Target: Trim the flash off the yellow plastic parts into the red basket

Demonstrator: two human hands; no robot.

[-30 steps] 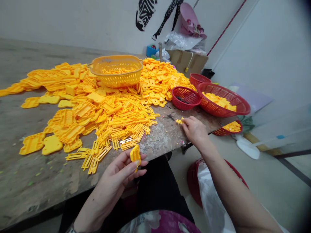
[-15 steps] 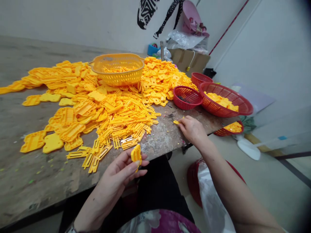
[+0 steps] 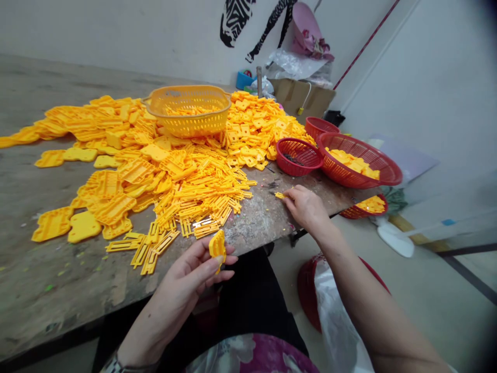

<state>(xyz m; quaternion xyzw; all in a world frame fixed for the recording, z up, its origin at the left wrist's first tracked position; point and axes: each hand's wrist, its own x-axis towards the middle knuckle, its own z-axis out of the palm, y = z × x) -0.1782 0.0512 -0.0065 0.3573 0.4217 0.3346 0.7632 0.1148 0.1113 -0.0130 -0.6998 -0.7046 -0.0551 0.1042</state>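
Note:
My left hand (image 3: pixel 202 267) grips a yellow plastic plate (image 3: pixel 217 245) between thumb and fingers, tilted on edge just past the table's front edge. Its ridged side faces right. Near the table's right front edge, my right hand (image 3: pixel 305 206) pinches a small, narrow yellow plastic strip (image 3: pixel 279 195), mostly hidden by the fingers. A heap of slotted yellow strips (image 3: pixel 205 181) lies between and beyond the hands. Larger ribbed yellow plates (image 3: pixel 112 207) are piled to its left. Tiny dark pieces (image 3: pixel 271 184) are scattered on the tabletop by my right hand.
A yellow basket (image 3: pixel 190 127) sits on the piles. Red baskets stand at the right: a small one (image 3: pixel 298 168) with dark pieces, and a large one (image 3: pixel 392 168) with yellow parts. Below the table (image 3: pixel 34 295) is a red tub (image 3: pixel 308 295) with a white bag (image 3: pixel 337 316).
My right hand has shifted very slightly left with the strip still pinched. The left hand keeps its hold on the plate, almost unmoved.

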